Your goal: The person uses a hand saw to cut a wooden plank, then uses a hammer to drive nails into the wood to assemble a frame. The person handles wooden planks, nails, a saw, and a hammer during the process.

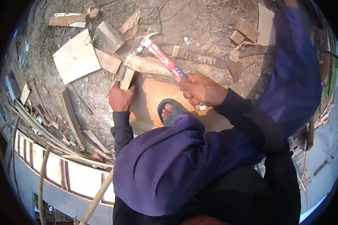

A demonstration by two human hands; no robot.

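The picture was bright with soft, hazy daylight. Around the orange wooden board (154, 97) the ground was evenly lit, and shadows there were weak and short. Below the board, the dark clothing stayed dim with little detail. Far from the board, straight edges bent strongly, and a black rim closed the round picture. Focus was sharp near the board.

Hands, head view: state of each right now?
Left hand: closed on a small wood block, standing it on the board.
Right hand: closed on the hammer handle, head raised.
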